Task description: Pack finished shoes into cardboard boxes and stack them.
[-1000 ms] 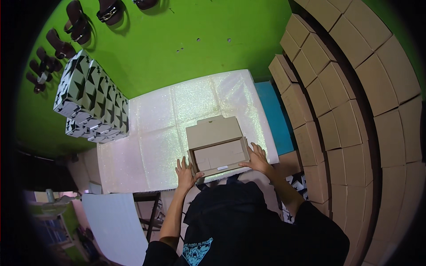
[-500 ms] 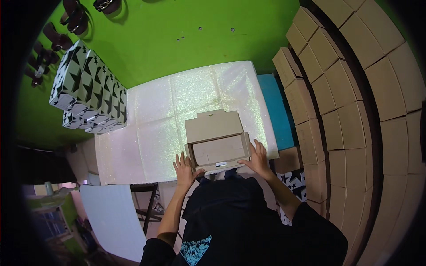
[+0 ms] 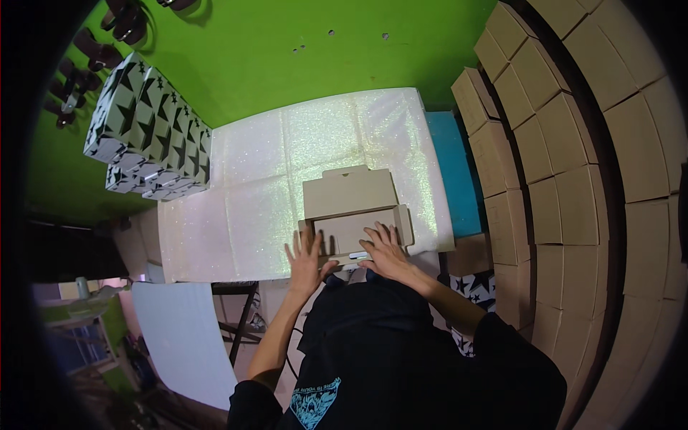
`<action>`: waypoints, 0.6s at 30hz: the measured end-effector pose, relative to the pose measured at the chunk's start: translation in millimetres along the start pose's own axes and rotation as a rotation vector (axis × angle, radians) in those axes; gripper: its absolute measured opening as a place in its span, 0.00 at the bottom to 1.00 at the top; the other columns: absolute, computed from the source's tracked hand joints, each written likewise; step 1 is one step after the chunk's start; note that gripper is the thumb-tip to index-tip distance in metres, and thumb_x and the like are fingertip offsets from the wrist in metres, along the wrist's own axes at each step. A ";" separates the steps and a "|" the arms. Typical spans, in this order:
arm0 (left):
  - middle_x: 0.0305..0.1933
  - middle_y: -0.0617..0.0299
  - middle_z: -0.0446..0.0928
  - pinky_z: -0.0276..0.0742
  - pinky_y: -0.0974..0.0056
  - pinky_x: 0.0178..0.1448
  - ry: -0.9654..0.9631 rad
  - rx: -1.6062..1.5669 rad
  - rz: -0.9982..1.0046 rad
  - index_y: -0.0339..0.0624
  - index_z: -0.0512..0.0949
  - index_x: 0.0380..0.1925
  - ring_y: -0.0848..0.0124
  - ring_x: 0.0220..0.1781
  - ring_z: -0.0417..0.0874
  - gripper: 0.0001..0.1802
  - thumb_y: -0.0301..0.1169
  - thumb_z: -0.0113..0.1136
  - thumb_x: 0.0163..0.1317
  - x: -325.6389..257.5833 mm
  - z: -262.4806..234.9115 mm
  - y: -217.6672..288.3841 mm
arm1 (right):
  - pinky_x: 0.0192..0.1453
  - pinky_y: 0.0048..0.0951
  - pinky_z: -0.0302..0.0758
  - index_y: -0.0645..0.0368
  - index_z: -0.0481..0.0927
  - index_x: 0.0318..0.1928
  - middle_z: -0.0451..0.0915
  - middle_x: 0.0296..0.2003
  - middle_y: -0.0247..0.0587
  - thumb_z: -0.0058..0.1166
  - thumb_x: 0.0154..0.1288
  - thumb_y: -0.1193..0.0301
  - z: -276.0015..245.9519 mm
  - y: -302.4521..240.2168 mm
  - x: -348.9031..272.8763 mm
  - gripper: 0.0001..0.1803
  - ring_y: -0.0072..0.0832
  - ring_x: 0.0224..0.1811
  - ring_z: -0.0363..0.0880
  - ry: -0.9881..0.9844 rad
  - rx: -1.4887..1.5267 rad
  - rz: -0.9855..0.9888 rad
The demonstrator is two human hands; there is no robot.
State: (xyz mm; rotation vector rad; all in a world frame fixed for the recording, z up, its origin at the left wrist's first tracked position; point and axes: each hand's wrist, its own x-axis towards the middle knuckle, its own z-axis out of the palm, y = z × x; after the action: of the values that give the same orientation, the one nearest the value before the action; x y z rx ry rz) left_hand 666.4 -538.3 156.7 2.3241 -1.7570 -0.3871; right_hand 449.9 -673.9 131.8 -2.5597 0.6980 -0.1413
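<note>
An opened brown cardboard box [image 3: 350,195] lies at the table's near edge, its lid folded back toward the wall. Nothing shows inside the part of it I can see. My left hand [image 3: 307,264] is at the box's near left corner, fingers spread over the side wall and thumb along the front edge. With fingers spread, my right hand [image 3: 385,254] reaches over the front wall, its fingertips above the box's inside. A small white label [image 3: 357,256] sits on the front wall, beside the right hand.
The box rests on a table with a shiny, glittery white cover [image 3: 251,208]. Star-patterned boxes [image 3: 154,129] are stacked at its left end. Brown cartons [image 3: 562,193] rise in tall stacks on the right. Sandals [image 3: 93,50] hang on the green wall. A white panel [image 3: 179,344] stands lower left.
My right hand has moved left from the box's right corner to the middle of its front wall. My left hand has shifted slightly right and up, over the left corner.
</note>
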 end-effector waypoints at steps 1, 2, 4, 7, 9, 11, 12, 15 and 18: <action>0.80 0.43 0.47 0.40 0.27 0.75 0.002 -0.026 0.018 0.46 0.62 0.73 0.39 0.81 0.45 0.49 0.56 0.68 0.57 3.1 1.6 5.4 | 0.77 0.69 0.43 0.59 0.81 0.56 0.65 0.67 0.52 0.67 0.57 0.54 3.1 -3.5 3.0 0.30 0.56 0.76 0.52 -0.043 -0.020 0.000; 0.80 0.43 0.47 0.40 0.27 0.75 0.003 -0.024 0.011 0.46 0.62 0.73 0.39 0.81 0.45 0.49 0.56 0.68 0.57 5.2 1.9 9.4 | 0.77 0.69 0.43 0.59 0.81 0.56 0.65 0.67 0.52 0.67 0.57 0.54 4.6 -5.7 3.4 0.30 0.56 0.76 0.52 -0.046 -0.018 -0.007; 0.80 0.43 0.48 0.41 0.26 0.75 0.008 -0.022 0.023 0.44 0.62 0.73 0.39 0.81 0.45 0.48 0.55 0.67 0.57 6.5 3.9 14.9 | 0.77 0.70 0.43 0.59 0.81 0.56 0.66 0.67 0.52 0.67 0.57 0.56 4.9 -8.9 0.8 0.29 0.55 0.76 0.52 -0.143 -0.053 -0.077; 0.80 0.43 0.48 0.42 0.25 0.74 0.036 -0.041 0.008 0.44 0.62 0.73 0.38 0.81 0.45 0.48 0.55 0.68 0.57 1.7 3.5 11.0 | 0.77 0.69 0.44 0.59 0.81 0.56 0.66 0.67 0.51 0.67 0.58 0.58 9.1 -14.2 -6.0 0.28 0.55 0.76 0.52 -0.170 -0.062 -0.102; 0.80 0.42 0.47 0.42 0.24 0.74 0.051 -0.050 0.006 0.44 0.62 0.73 0.38 0.80 0.45 0.48 0.55 0.68 0.57 -1.7 1.7 6.2 | 0.76 0.69 0.46 0.57 0.81 0.56 0.66 0.67 0.50 0.67 0.57 0.58 13.2 -14.0 -10.7 0.28 0.54 0.75 0.53 -0.135 -0.068 -0.095; 0.79 0.41 0.48 0.42 0.25 0.74 0.054 -0.058 -0.043 0.43 0.62 0.73 0.37 0.80 0.45 0.49 0.56 0.67 0.58 -6.9 -2.8 -0.8 | 0.75 0.68 0.48 0.56 0.81 0.56 0.65 0.67 0.49 0.68 0.57 0.57 16.1 -11.0 -14.3 0.28 0.53 0.75 0.54 -0.097 -0.076 -0.085; 0.79 0.41 0.48 0.42 0.25 0.74 0.057 -0.058 -0.040 0.43 0.62 0.73 0.37 0.80 0.45 0.49 0.56 0.67 0.58 -10.0 -4.0 -6.5 | 0.75 0.67 0.49 0.56 0.80 0.57 0.65 0.67 0.49 0.68 0.57 0.58 14.5 -11.0 -14.4 0.28 0.53 0.74 0.55 -0.051 -0.047 -0.069; 0.78 0.39 0.49 0.43 0.25 0.73 0.062 -0.079 -0.105 0.40 0.62 0.72 0.37 0.80 0.46 0.50 0.58 0.67 0.58 -17.8 -7.7 -25.9 | 0.75 0.67 0.49 0.57 0.78 0.58 0.64 0.67 0.50 0.68 0.57 0.60 1.6 -6.0 -16.0 0.29 0.54 0.73 0.56 0.102 -0.015 -0.008; 0.78 0.39 0.50 0.43 0.25 0.73 0.008 -0.090 -0.173 0.37 0.62 0.72 0.38 0.80 0.46 0.51 0.59 0.68 0.57 -24.1 -7.2 -42.9 | 0.73 0.63 0.52 0.60 0.77 0.58 0.66 0.65 0.53 0.68 0.58 0.61 -15.7 3.4 -19.4 0.29 0.54 0.70 0.59 0.317 -0.025 0.086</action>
State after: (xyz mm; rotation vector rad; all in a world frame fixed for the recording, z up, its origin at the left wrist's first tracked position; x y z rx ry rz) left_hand 701.5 -503.4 152.1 2.4170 -1.5068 -0.4734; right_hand 428.2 -673.4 144.4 -2.5513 0.9295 -0.5205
